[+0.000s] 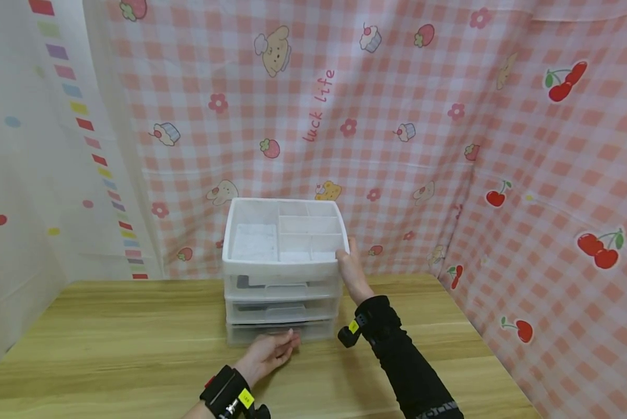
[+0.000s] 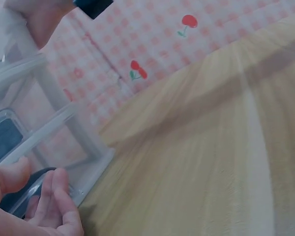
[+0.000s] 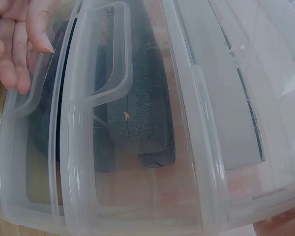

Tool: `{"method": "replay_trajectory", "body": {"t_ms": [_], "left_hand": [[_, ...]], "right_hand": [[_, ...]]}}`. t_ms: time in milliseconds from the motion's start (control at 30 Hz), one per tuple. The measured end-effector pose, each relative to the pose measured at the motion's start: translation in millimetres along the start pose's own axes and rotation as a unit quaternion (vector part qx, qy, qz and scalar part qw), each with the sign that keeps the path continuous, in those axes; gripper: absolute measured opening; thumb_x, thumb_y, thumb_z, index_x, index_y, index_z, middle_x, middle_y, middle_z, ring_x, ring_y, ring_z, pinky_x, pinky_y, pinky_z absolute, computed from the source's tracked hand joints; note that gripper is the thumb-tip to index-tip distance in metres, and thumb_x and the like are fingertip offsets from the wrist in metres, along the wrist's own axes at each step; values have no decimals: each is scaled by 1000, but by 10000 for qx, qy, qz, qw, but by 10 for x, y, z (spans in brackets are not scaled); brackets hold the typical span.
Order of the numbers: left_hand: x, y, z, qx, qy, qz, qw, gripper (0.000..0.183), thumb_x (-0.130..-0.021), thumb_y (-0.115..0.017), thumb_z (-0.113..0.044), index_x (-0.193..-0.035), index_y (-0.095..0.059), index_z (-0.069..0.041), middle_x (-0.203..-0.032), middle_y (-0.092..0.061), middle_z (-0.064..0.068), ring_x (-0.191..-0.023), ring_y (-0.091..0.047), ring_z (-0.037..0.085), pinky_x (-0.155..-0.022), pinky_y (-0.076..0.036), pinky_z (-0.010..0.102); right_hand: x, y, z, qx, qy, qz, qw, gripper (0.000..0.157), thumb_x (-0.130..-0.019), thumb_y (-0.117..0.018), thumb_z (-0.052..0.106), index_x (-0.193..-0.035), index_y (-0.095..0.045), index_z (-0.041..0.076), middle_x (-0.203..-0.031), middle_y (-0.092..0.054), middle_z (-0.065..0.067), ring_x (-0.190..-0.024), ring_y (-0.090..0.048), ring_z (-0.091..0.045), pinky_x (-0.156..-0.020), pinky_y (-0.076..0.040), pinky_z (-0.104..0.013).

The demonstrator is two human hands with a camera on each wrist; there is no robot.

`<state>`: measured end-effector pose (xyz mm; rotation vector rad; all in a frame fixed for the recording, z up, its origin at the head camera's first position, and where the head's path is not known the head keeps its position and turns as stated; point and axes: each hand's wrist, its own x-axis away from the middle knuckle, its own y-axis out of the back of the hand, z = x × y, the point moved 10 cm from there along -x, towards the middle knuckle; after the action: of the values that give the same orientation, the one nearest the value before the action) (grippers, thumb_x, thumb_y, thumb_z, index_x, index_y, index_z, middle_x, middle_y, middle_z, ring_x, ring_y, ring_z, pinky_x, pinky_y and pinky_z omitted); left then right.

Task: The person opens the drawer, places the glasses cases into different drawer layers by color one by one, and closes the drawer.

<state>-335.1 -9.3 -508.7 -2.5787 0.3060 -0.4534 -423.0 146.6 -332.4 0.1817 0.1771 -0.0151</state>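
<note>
A white plastic drawer organizer (image 1: 282,269) with an open divided top and three clear drawers stands on the wooden table. My right hand (image 1: 351,269) grips its upper right side, thumb on the rim. Down at the front, my left hand (image 1: 269,354) is at the handle of the bottom drawer (image 1: 240,334), its fingers fairly straight and its thumb apart from them. In the right wrist view those fingertips (image 3: 22,81) overlap the drawer front. Folded dark grey fabric (image 3: 137,108) shows through the middle drawer. A flat light grey item (image 3: 221,98) lies in the top drawer.
The wooden table (image 1: 109,349) extends to both sides of the organizer. A pink checked cloth (image 1: 188,75) hangs behind it, and another with cherries (image 1: 570,174) hangs on the right. At the left is a white curtain (image 1: 20,174) with colored dots.
</note>
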Motion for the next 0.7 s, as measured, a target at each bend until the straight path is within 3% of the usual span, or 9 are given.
{"method": "replay_trajectory", "body": {"t_ms": [267,367,433,533,600,700], "left_hand": [[-59,12,-39,23,136,275,9995,15,-94,-59,-16,-100,-67,-5,-88,-71,-2,-86,-66,7,-80,-46,22],[-44,54,-31,-505,287,445,9973,22,-96,-56,-19,-109,-62,-3,-96,-71,0,-90,-65,9,-81,-47,24],[-9,94,-33,-1201,398,591,9902,31,-97,-53,-21,-117,-57,2,-102,-71,5,-90,-65,10,-81,-49,25],[90,152,-120,-2516,329,847,9636,42,-97,-51,-22,-123,-49,11,-108,-69,14,-91,-66,13,-79,-52,28],[205,195,-259,-3385,102,989,9357,45,-97,-52,-23,-122,-49,14,-107,-68,20,-91,-67,17,-77,-53,32],[420,292,-569,-4490,-434,977,8871,39,-95,-55,-19,-114,-53,15,-100,-66,23,-89,-65,23,-76,-53,37]], "right_hand": [[-1,-2,5,29,-27,-10,10000,46,-87,-35,12,-132,-32,5,-131,-39,-15,-116,-38,-28,-102,-31,-45],[3,-21,18,27,1,17,10000,45,-87,-35,12,-131,-32,5,-130,-39,-15,-115,-38,-28,-102,-31,-45],[8,-38,21,23,30,65,10000,45,-87,-34,11,-131,-31,4,-130,-39,-15,-115,-39,-28,-101,-32,-45],[16,-53,30,0,56,101,9999,45,-87,-34,11,-132,-30,5,-130,-38,-15,-115,-38,-28,-101,-31,-45],[19,-59,32,-29,57,115,9999,46,-87,-34,11,-132,-30,5,-131,-38,-15,-116,-38,-28,-101,-31,-46],[21,-53,32,-56,17,91,9999,47,-86,-34,11,-132,-30,5,-130,-38,-15,-115,-38,-28,-101,-32,-45]]}}
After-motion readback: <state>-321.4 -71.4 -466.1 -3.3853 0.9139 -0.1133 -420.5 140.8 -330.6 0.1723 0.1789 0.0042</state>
